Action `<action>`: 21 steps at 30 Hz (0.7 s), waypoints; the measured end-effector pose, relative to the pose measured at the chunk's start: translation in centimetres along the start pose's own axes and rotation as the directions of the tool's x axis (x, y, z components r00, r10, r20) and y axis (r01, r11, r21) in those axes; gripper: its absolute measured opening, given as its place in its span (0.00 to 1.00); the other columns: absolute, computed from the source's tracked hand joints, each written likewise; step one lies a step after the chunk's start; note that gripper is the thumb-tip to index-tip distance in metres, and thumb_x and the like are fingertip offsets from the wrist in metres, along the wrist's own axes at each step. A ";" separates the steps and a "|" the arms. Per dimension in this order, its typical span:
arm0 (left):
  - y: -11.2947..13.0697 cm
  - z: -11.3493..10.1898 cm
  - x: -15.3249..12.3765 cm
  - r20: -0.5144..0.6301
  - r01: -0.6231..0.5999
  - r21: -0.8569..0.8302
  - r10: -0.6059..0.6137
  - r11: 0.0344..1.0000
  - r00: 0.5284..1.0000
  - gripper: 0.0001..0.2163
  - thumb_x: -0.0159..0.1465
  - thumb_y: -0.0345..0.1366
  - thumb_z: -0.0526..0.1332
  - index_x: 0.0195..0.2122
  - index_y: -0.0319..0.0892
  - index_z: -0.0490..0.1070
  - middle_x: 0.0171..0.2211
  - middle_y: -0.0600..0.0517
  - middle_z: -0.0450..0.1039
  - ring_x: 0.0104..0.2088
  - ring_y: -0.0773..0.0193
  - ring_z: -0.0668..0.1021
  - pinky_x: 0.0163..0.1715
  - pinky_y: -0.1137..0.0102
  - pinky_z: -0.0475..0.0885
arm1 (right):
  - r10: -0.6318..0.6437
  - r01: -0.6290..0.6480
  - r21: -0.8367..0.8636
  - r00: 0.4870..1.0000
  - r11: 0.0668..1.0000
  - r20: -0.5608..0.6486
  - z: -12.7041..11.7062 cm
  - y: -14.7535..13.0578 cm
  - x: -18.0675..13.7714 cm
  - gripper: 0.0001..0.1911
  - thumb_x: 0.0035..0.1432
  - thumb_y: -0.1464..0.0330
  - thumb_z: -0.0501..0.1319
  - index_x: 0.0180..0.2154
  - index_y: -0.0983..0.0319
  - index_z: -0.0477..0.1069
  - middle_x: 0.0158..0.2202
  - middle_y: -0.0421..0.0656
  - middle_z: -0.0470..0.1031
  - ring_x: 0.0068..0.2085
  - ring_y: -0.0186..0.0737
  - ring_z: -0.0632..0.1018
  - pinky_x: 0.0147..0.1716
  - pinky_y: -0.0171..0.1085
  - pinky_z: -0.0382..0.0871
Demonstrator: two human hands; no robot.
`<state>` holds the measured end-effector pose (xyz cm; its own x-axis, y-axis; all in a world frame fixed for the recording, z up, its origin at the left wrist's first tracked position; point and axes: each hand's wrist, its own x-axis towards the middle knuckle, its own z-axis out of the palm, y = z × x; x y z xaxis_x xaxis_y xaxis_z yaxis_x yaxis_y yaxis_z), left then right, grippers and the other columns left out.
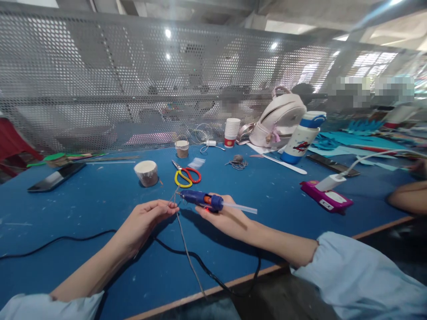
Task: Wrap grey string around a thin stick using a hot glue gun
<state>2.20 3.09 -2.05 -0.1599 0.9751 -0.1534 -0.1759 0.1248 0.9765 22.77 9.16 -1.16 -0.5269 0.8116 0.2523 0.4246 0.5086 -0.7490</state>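
Observation:
My right hand (227,218) is wrapped round a blue hot glue gun (200,200), its clear glue stick (242,207) sticking out at the back. The gun's nozzle points left, close to the fingertips of my left hand (155,213). Those fingertips pinch a grey cord (183,238), whose tail hangs down across the table toward the front edge. Whether the nozzle touches the cord, I cannot tell. Just beyond the nozzle lie scissors (187,175) with red and yellow handles. A wrapped cup (147,174) with a white top stands behind my left hand.
A black cable (196,257) crosses the blue table (110,209) under my hands. Stacked paper cups (231,132), a backpack (280,116), a bottle (302,138) and a purple power strip (326,197) stand right. A phone (56,177) lies left. A person's arm (408,199) rests at far right.

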 end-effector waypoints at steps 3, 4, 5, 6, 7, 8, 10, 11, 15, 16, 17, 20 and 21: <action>0.0 0.0 0.0 0.005 -0.006 0.002 0.006 1.000 1.000 0.06 0.50 0.36 0.68 0.26 0.37 0.79 0.36 0.44 0.79 0.41 0.58 0.78 0.51 0.66 0.67 | -0.016 0.016 0.001 1.000 1.000 -0.002 0.0 0.0 0.0 0.14 0.54 0.59 0.57 0.24 0.62 0.64 0.20 0.37 0.65 0.21 0.30 0.62 0.21 0.31 0.54; 0.0 0.0 0.0 0.007 -0.008 0.004 0.008 1.000 1.000 0.07 0.50 0.36 0.68 0.26 0.37 0.79 0.36 0.44 0.79 0.41 0.58 0.78 0.51 0.65 0.67 | -0.013 0.013 -0.001 1.000 1.000 0.004 0.0 0.0 0.1 0.14 0.54 0.59 0.57 0.24 0.62 0.64 0.20 0.37 0.64 0.21 0.30 0.62 0.21 0.31 0.54; 0.0 0.0 0.0 0.007 -0.009 0.006 0.009 1.000 1.000 0.07 0.50 0.36 0.68 0.26 0.37 0.79 0.36 0.44 0.79 0.41 0.58 0.78 0.51 0.65 0.67 | -0.007 0.007 -0.008 1.000 1.000 0.010 0.1 0.0 0.1 0.14 0.54 0.59 0.57 0.23 0.62 0.63 0.19 0.37 0.64 0.21 0.30 0.62 0.21 0.31 0.54; 0.0 0.1 0.0 0.007 -0.010 0.008 0.009 1.000 1.000 0.07 0.50 0.36 0.68 0.26 0.37 0.79 0.37 0.44 0.79 0.41 0.58 0.78 0.51 0.65 0.67 | -0.003 0.003 -0.016 1.000 1.000 0.016 0.1 0.1 0.1 0.15 0.54 0.59 0.57 0.23 0.62 0.63 0.19 0.37 0.64 0.21 0.30 0.61 0.21 0.31 0.54; 0.0 0.1 0.0 0.008 -0.009 0.009 0.008 1.000 1.000 0.07 0.50 0.36 0.68 0.26 0.37 0.79 0.37 0.44 0.79 0.41 0.57 0.78 0.51 0.65 0.67 | -0.001 0.001 -0.022 1.000 1.000 0.017 0.1 0.1 0.1 0.15 0.54 0.59 0.57 0.23 0.62 0.63 0.19 0.37 0.64 0.21 0.30 0.61 0.21 0.31 0.54; 0.0 0.1 0.0 0.007 -0.008 0.008 0.008 1.000 1.000 0.07 0.50 0.36 0.68 0.26 0.37 0.79 0.37 0.44 0.79 0.41 0.57 0.78 0.51 0.65 0.67 | 0.000 0.000 -0.022 1.000 1.000 0.016 0.1 0.1 0.1 0.15 0.54 0.59 0.58 0.22 0.62 0.64 0.19 0.37 0.64 0.21 0.30 0.61 0.21 0.31 0.55; 0.1 0.1 0.0 0.004 -0.006 0.004 0.006 1.000 1.000 0.07 0.49 0.36 0.68 0.26 0.37 0.79 0.37 0.43 0.79 0.41 0.57 0.78 0.51 0.65 0.67 | 0.005 -0.005 -0.001 1.000 1.000 0.002 0.0 0.0 0.0 0.14 0.54 0.59 0.58 0.23 0.62 0.65 0.20 0.37 0.65 0.21 0.30 0.62 0.21 0.31 0.55; 0.1 0.1 0.0 -0.001 -0.006 0.002 0.006 1.000 1.000 0.07 0.49 0.36 0.68 0.26 0.37 0.79 0.37 0.43 0.79 0.41 0.57 0.78 0.51 0.65 0.67 | 0.008 -0.008 0.019 1.000 1.000 -0.005 -0.1 -0.1 -0.1 0.14 0.54 0.59 0.58 0.24 0.62 0.66 0.20 0.37 0.65 0.21 0.30 0.63 0.22 0.31 0.55; 0.2 -0.2 0.1 -0.028 -0.032 -0.014 0.032 0.999 0.999 0.07 0.49 0.36 0.68 0.22 0.37 0.78 0.36 0.43 0.79 0.42 0.56 0.78 0.50 0.66 0.68 | 0.035 -0.037 0.099 0.999 0.994 0.014 -1.2 -0.3 -0.4 0.14 0.53 0.60 0.58 0.24 0.63 0.68 0.20 0.37 0.66 0.22 0.30 0.64 0.22 0.31 0.57; 0.3 -0.3 0.1 -0.036 -0.041 -0.020 0.040 0.999 0.999 0.07 0.48 0.37 0.68 0.22 0.37 0.78 0.35 0.43 0.79 0.42 0.56 0.78 0.50 0.66 0.68 | 0.049 -0.051 0.111 0.999 0.992 0.023 -1.5 -0.1 -0.4 0.14 0.54 0.59 0.58 0.24 0.63 0.68 0.19 0.37 0.66 0.22 0.30 0.64 0.22 0.31 0.57; 0.4 -0.3 0.1 -0.043 -0.046 -0.027 0.045 0.999 0.998 0.07 0.48 0.37 0.68 0.21 0.37 0.77 0.35 0.43 0.79 0.42 0.55 0.78 0.50 0.66 0.68 | 0.067 -0.070 0.118 0.997 0.991 0.027 -1.8 0.3 -0.3 0.15 0.54 0.59 0.57 0.24 0.64 0.69 0.19 0.38 0.66 0.21 0.30 0.65 0.22 0.31 0.58; 0.6 -0.3 0.0 -0.056 -0.047 -0.042 0.044 0.998 0.997 0.07 0.47 0.36 0.68 0.20 0.37 0.77 0.34 0.43 0.79 0.42 0.54 0.78 0.51 0.65 0.68 | 0.098 -0.099 0.078 0.995 0.992 0.017 -2.3 2.0 0.6 0.16 0.55 0.58 0.57 0.27 0.64 0.71 0.22 0.40 0.70 0.24 0.32 0.68 0.25 0.32 0.60; 0.6 -0.3 -0.1 -0.054 -0.046 -0.045 0.044 0.998 0.998 0.07 0.47 0.36 0.68 0.20 0.37 0.77 0.34 0.43 0.79 0.43 0.54 0.78 0.51 0.65 0.68 | 0.098 -0.099 0.046 0.995 0.994 0.011 -2.3 2.7 1.0 0.16 0.54 0.57 0.57 0.28 0.64 0.72 0.24 0.41 0.71 0.26 0.34 0.69 0.26 0.33 0.61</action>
<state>1.85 3.05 -1.44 -0.2195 0.9684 -0.1185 -0.2124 0.0711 0.9746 25.13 11.98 -1.50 -0.4903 0.8546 0.1709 0.4406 0.4122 -0.7974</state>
